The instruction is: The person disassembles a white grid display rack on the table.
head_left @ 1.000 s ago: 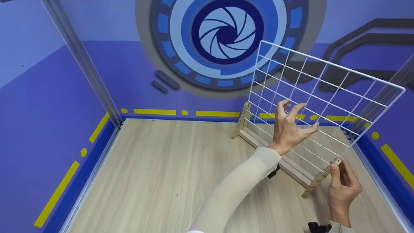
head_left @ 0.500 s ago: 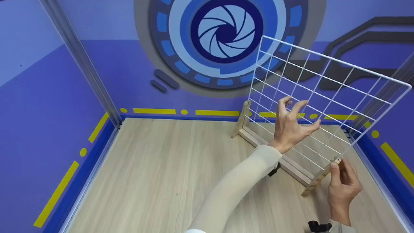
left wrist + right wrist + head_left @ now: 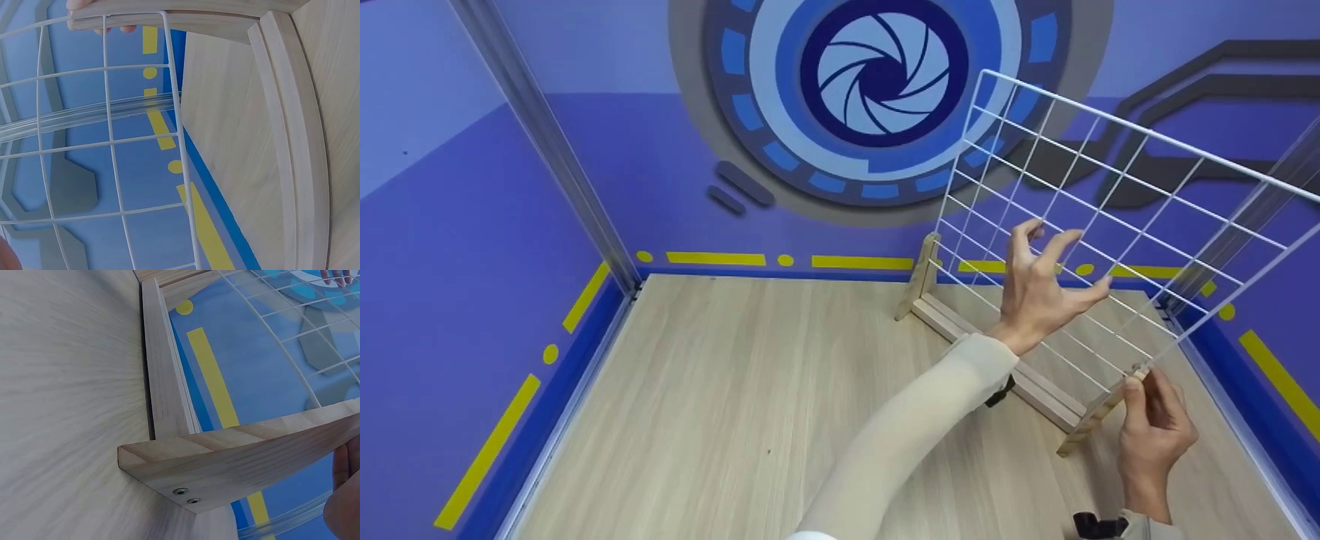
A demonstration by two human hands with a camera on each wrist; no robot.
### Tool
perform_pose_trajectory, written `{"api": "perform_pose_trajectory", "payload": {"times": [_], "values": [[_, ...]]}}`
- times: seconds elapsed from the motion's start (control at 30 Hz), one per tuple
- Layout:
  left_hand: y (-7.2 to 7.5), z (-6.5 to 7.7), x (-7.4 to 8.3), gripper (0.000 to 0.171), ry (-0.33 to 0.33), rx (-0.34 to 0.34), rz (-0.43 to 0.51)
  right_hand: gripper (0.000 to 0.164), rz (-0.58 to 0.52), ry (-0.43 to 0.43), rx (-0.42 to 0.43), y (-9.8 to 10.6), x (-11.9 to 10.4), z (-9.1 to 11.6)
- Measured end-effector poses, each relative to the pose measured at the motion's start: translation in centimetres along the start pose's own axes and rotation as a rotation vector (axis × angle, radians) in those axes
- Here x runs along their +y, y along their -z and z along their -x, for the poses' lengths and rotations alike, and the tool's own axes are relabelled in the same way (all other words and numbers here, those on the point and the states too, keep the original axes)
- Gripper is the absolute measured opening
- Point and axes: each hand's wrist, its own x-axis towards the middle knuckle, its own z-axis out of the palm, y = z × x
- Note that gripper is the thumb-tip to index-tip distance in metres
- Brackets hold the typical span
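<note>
A white wire grid panel (image 3: 1151,133) rises, tilted, from a wooden stand (image 3: 1046,394) on the right of the table. The stand has two side pieces joined by a long base rail (image 3: 308,140). My left hand (image 3: 1035,292) grips the lower middle of the grid, fingers spread and bent at the wires; some fingertips lie behind it. At the stand's near end my right hand (image 3: 1159,442) pinches the top of the side piece (image 3: 242,461), by the grid's lower corner. Two metal screw heads (image 3: 187,495) show on that side piece. Its top is partly hidden by fingers.
The pale wood-grain table (image 3: 720,390) spreads left of the stand. Blue printed walls (image 3: 607,172) stand behind and on both sides, with metal posts (image 3: 547,150) at the corners. The grid's upper right corner runs past the head view's edge.
The grid's upper edge has swung up and to the right, its right corner leaving the head view. My left hand has shifted slightly right with it. My right hand stays nearly still.
</note>
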Motion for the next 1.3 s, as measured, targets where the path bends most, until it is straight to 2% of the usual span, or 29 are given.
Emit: {"api": "perform_pose_trajectory", "payload": {"times": [0.2, 0.43, 0.5, 0.6, 0.7, 0.83, 1.1, 1.3], "values": [[0.2, -0.5, 0.1, 0.066, 0.011, -0.003, 0.002, 0.036, -0.074, -0.006, -0.012, 0.5, 0.9, 0.0], [0.9, -1.6, 0.7, 0.066, 0.033, 0.007, 0.012, 0.036, -0.042, 0.001, -0.030, 0.7, 0.9, -0.2], [1.0, -1.7, 0.8, 0.066, 0.040, 0.006, 0.017, 0.037, -0.045, 0.002, -0.028, 0.8, 0.9, -0.2], [1.1, -1.7, 0.9, 0.067, 0.048, -0.002, 0.019, 0.036, 0.007, 0.009, -0.020, 0.8, 0.9, -0.1], [1.1, -1.7, 1.1, 0.067, 0.052, -0.010, 0.021, 0.036, -0.009, 0.006, -0.011, 0.8, 1.0, -0.1], [1.3, -2.0, 1.4, 0.067, 0.046, -0.020, 0.015, 0.036, -0.068, -0.007, -0.005, 0.8, 1.0, -0.1], [1.5, -2.5, 1.6, 0.065, 0.021, -0.012, 0.008, 0.036, 0.012, 0.010, -0.021, 0.7, 1.0, -0.1], [1.7, -2.7, 1.7, 0.065, 0.017, -0.011, -0.006, 0.037, -0.019, -0.018, -0.011, 0.5, 0.7, -0.1]]}}
